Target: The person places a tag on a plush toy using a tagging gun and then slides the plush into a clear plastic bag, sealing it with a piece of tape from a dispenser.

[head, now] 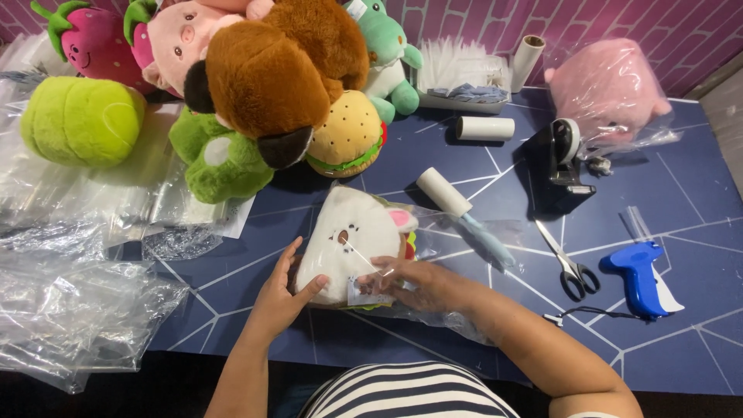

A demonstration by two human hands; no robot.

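White sandwich-shaped plush toy (352, 246) lies in a clear plastic bag (433, 306) on the blue bench (696, 325), left of the scissors (569, 263). Left hand (277, 298) grips the toy's left edge. Right hand (418, 282) presses the bag, fingers extended.

My dark blue table (696, 340), crossed by thin white lines, carries a heap of plush toys (263, 85) at its far edge, clear plastic bags (70, 232) to my left, a lint roller (463, 215), scissors (569, 267), a blue tagging gun (638, 275), a black tape dispenser (559, 166) and a bagged pink toy (607, 93).
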